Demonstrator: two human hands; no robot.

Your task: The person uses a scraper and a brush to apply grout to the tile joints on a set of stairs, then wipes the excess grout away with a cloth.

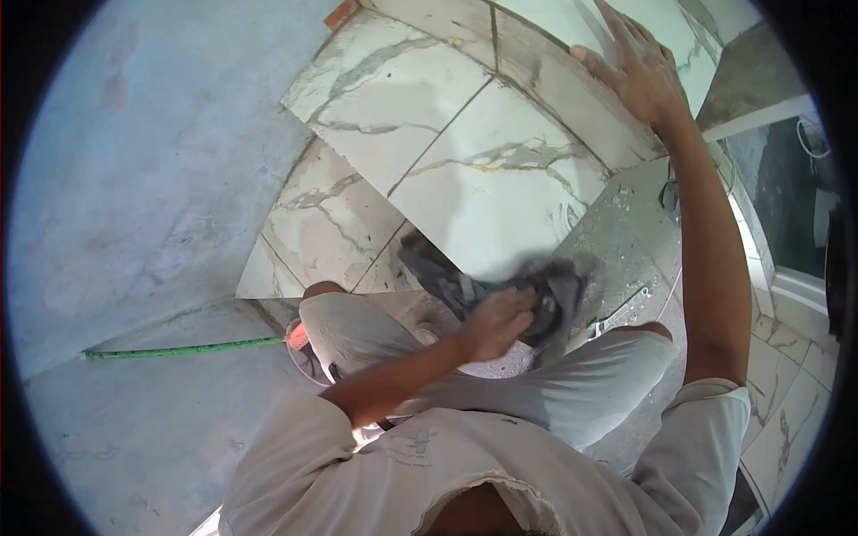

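My left hand (pixel 500 323) is closed on a dark grey rag (pixel 556 299), blurred by motion. The rag lies at the lower edge of a white marble-patterned tile (pixel 500 205) with grey and gold veins, and part of it trails to the left below that edge. Up at the top right, my right hand (pixel 639 76) rests with fingers spread on a raised, pale tiled surface (pixel 545 22). Nothing shows in its grasp.
A bluish plastered wall (pixel 161 170) rises on the left. Beside my knee are a green strip (pixel 188 348) and a red-orange object (pixel 297 335). A metal wrench-like tool (pixel 621 308) lies on the dusty grey floor (pixel 626 237). A dark-paned frame (pixel 791 196) stands at the right.
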